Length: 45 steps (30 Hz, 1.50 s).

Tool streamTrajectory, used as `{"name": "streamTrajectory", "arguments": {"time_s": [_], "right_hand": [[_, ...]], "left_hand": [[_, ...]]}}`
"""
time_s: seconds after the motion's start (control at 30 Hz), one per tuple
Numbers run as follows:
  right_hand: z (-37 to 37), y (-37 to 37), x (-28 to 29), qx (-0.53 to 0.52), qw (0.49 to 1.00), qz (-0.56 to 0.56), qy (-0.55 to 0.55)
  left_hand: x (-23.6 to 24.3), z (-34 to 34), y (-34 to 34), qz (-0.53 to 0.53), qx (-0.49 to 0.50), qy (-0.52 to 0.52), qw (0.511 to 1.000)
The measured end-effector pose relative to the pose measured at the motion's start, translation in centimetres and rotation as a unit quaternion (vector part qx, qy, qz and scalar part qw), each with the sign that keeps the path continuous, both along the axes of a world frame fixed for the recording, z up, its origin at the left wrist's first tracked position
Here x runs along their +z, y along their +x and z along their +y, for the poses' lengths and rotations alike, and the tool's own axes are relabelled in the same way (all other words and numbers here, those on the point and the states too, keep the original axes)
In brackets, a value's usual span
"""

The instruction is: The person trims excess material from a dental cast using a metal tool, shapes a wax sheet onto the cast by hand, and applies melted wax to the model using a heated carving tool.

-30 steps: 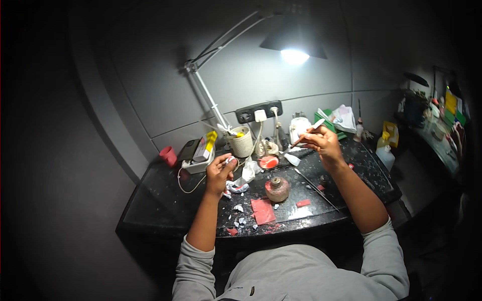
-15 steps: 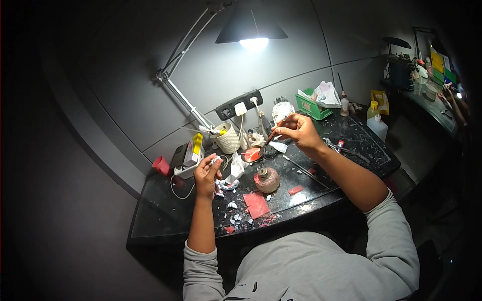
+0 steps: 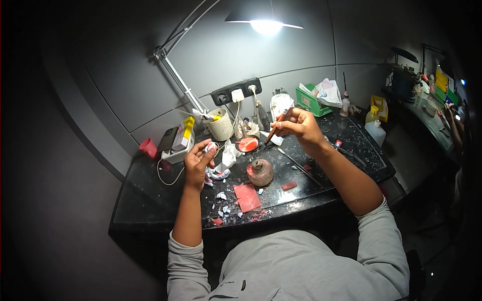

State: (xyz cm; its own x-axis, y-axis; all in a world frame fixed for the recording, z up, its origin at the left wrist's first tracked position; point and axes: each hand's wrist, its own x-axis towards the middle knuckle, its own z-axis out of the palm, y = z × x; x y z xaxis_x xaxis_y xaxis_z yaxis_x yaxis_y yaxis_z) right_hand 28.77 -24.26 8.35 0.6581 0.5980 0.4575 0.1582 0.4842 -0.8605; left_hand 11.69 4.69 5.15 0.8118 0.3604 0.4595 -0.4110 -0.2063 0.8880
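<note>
My left hand [image 3: 199, 163] is closed on a small white-and-pink piece [image 3: 211, 147], mostly hidden by the fingers. With a pinch, my right hand [image 3: 301, 130] grips a brown-handled tool [image 3: 273, 131]; its dark tip points down, just right of a dish of bright red wax [image 3: 248, 144]. Below that dish stands a round glass spirit burner [image 3: 259, 173] with a metal neck, smeared with red. A flat red wax sheet [image 3: 247, 197] lies in front of the burner. To the burner's right is a smaller red wax strip [image 3: 289, 185].
A white-tipped slim tool [image 3: 296, 162] lies on the black worktop [image 3: 150, 203]. White scraps [image 3: 221, 195] and crumpled tissue [image 3: 229, 154] lie near my left hand. Behind are a woven cup [image 3: 220, 129], a green box [image 3: 312, 103] and a lit lamp [image 3: 266, 25]. Bottles [image 3: 375, 131] stand right.
The view has shifted, moving most of the scene leftward. The tool's tip has moved from the red wax dish's edge to slightly right of it. Both hands keep their holds.
</note>
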Motion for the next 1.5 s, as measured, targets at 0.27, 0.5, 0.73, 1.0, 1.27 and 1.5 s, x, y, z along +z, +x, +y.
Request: {"name": "streamTrajectory", "arguments": {"time_s": [0.27, 0.5, 0.73, 1.0, 1.27, 1.5], "right_hand": [[0.11, -0.23, -0.12, -0.005, 1.000, -0.019, -0.008], [0.20, -0.52, -0.13, 0.003, 1.000, -0.022, -0.022], [0.23, -0.24, -0.31, -0.002, 0.999, -0.028, -0.021], [0.20, -0.46, -0.17, -0.007, 0.999, -0.031, -0.026], [0.30, -0.17, -0.33, -0.009, 0.999, -0.031, -0.011], [0.17, 0.17, -0.33, -0.027, 0.999, -0.011, -0.016]], "left_hand": [[-0.38, -0.22, -0.13, 0.001, -0.023, 0.001, 1.000], [-0.26, -0.36, -0.43, -0.005, -0.042, -0.021, 0.999], [-0.43, -0.19, -0.26, 0.003, -0.046, -0.019, 0.999], [-0.61, -0.21, -0.36, 0.007, -0.043, -0.023, 0.999], [-0.29, -0.37, -0.54, 0.008, -0.043, -0.020, 0.999], [0.02, -0.46, -0.52, -0.004, -0.048, -0.024, 0.999]]}}
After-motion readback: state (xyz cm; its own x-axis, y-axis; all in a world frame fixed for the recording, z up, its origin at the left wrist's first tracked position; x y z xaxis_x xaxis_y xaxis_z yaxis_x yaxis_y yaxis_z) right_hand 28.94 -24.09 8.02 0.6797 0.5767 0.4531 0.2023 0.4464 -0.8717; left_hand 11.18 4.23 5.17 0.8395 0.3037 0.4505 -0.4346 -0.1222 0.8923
